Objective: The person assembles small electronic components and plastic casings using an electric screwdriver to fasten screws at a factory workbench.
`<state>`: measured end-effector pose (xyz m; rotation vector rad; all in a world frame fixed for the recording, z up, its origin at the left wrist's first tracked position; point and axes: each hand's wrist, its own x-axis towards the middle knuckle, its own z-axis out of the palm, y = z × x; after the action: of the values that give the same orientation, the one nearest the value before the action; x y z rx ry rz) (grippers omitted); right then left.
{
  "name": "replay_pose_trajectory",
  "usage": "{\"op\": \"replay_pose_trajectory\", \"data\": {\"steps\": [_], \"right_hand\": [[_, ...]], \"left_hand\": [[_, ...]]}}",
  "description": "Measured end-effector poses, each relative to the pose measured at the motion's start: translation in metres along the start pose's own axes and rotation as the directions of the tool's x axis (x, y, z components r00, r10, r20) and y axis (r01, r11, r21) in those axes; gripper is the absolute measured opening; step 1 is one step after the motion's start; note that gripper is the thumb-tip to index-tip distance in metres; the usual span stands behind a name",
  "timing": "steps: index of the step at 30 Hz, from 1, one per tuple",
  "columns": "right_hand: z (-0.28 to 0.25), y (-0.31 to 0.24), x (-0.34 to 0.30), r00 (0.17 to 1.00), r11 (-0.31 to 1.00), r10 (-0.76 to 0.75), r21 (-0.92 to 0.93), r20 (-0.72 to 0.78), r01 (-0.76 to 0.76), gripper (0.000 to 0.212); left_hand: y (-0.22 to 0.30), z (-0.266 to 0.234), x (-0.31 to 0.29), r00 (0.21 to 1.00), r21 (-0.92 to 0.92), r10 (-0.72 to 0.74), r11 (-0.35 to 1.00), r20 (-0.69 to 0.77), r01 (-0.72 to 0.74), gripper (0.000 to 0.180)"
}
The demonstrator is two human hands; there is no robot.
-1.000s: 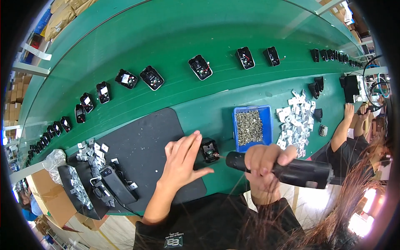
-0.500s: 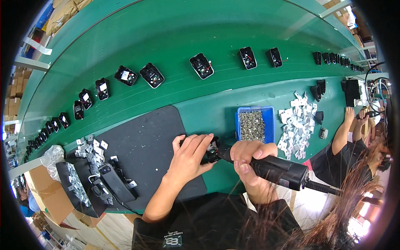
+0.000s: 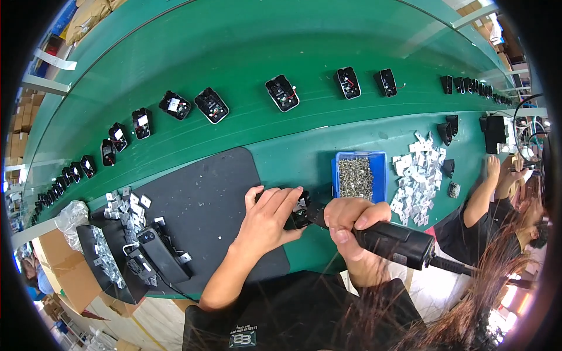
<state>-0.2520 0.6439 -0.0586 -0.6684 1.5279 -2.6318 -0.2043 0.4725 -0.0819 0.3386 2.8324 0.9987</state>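
My left hand (image 3: 267, 216) is closed around a small black plastic housing (image 3: 300, 212), steadying it at the right edge of the dark mat. Most of the housing is hidden behind my fingers. In my right hand (image 3: 355, 225) is a black electric screwdriver (image 3: 398, 243), lying nearly level with its cord trailing right. Its nose meets the open side of the housing; the bit itself cannot be made out. Just beyond my right hand is a blue bin (image 3: 380, 175) of small metal screws (image 3: 355, 177).
Black housings (image 3: 283, 93) line the green conveyor (image 3: 246, 58). White square plates (image 3: 418, 175) lie heaped right of the bin, more plates (image 3: 132, 210) on the left. A black device (image 3: 161, 254) rests on the dark mat (image 3: 216, 199). At right, a co-worker's arm (image 3: 483, 196) reaches in.
Housings on the conveyor have shifted slightly left. The co-worker's hands at right have moved a little. My hands, the housing and the screwdriver stay almost in place.
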Motion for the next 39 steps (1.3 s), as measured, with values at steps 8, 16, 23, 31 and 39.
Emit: {"op": "replay_pose_trajectory", "data": {"steps": [8,16,23,31,39], "right_hand": [[0.003,-0.005,0.004,0.992,0.998,-0.018,0.058,-0.126,0.025,0.048],[-0.003,-0.002,-0.004,0.997,0.999,-0.008,0.046,-0.079,0.012,0.041],[-0.010,0.002,-0.005,0.995,0.998,-0.048,0.039,-0.083,0.051,0.043],[-0.016,0.007,-0.005,0.996,0.995,-0.081,0.056,-0.046,0.083,0.044],[-0.018,0.002,-0.006,0.996,0.997,-0.049,0.063,-0.072,0.054,0.039]], "left_hand": [[0.000,0.003,0.003,1.000,0.003,0.010,1.000,0.006,-0.010,0.074],[-0.003,0.003,0.000,1.000,0.027,-0.010,1.000,0.003,0.010,0.074],[0.001,0.006,0.006,1.000,0.021,-0.001,1.000,0.014,0.001,0.074],[0.001,0.008,0.008,1.000,0.013,0.004,1.000,0.008,-0.004,0.074],[0.000,0.012,0.009,1.000,0.013,0.010,1.000,0.013,-0.010,0.075]]}}
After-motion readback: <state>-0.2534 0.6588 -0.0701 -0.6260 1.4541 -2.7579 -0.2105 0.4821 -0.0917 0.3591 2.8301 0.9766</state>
